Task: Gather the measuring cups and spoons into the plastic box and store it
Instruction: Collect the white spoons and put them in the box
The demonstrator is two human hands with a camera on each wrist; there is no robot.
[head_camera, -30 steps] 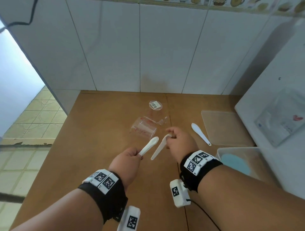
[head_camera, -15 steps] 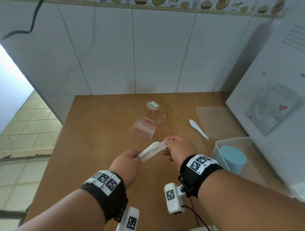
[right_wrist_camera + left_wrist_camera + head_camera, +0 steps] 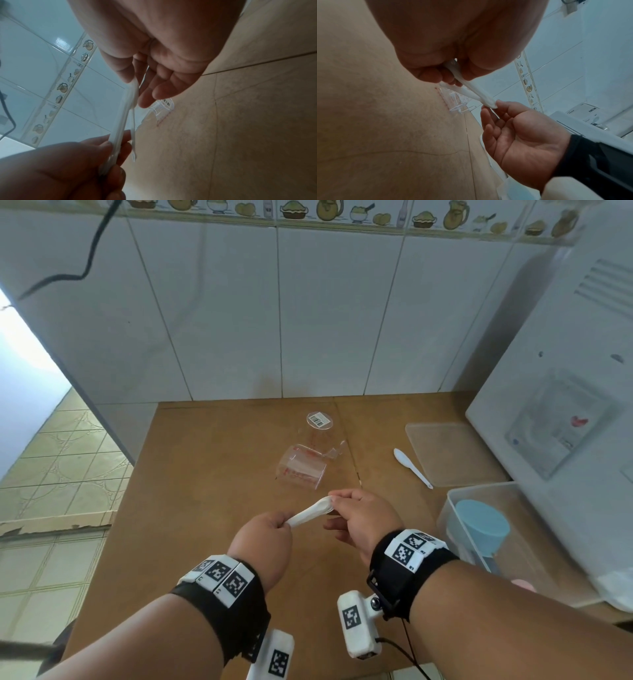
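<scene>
Two white measuring spoons (image 3: 311, 513) lie stacked together above the brown table. My left hand (image 3: 274, 523) grips their handle ends, and my right hand (image 3: 337, 503) pinches the bowl ends between thumb and fingertips. The wrist views show the same stack, spoons (image 3: 476, 92) and spoons (image 3: 120, 121). A third white spoon (image 3: 412, 468) lies on the table to the right. Two clear measuring cups lie on their sides behind my hands, the near cup (image 3: 299, 465) and the far cup (image 3: 320, 424). The clear plastic box (image 3: 483, 487) stands at the right with a blue cup (image 3: 481, 525) inside.
The box's translucent lid (image 3: 452, 451) lies flat behind the box, beside the third spoon. A white appliance (image 3: 565, 405) fills the right side. A tiled wall (image 3: 308, 320) bounds the table at the back. The table's left edge drops to a tiled floor (image 3: 51, 474).
One second ago each hand held its own spoon, apart. The hands have come together and the two spoons now lie stacked, held at both ends.
</scene>
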